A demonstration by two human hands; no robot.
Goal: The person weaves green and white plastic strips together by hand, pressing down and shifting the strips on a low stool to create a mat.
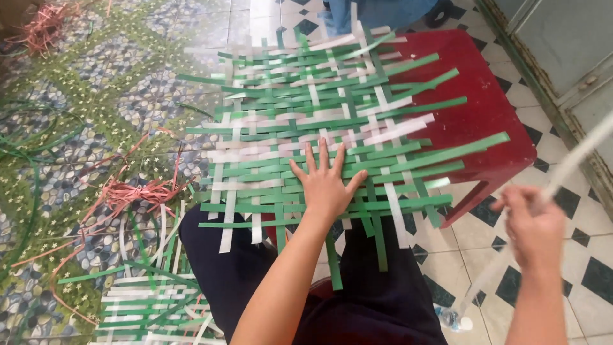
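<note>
I keep my left hand (327,185) spread flat, palm pressing the green-and-white woven mat (319,128), which lies across my lap and the red stool (485,121). My right hand (535,227) is closed, pinching 1 long white strip (575,160), blurred. I judge steady pressure by the insertion row keeps the weave from shifting.

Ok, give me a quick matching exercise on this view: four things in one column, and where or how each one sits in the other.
Things:
1. left hand
2. right hand
3. red stool
4. pink strips

Places or states:
A. loose on the floor, left of the knees
B. lying flat, fingers spread, on the woven mat
C. under the mat's far side
D. closed around a white strip, blurred

Pairs: 1-B, 2-D, 3-C, 4-A
</note>
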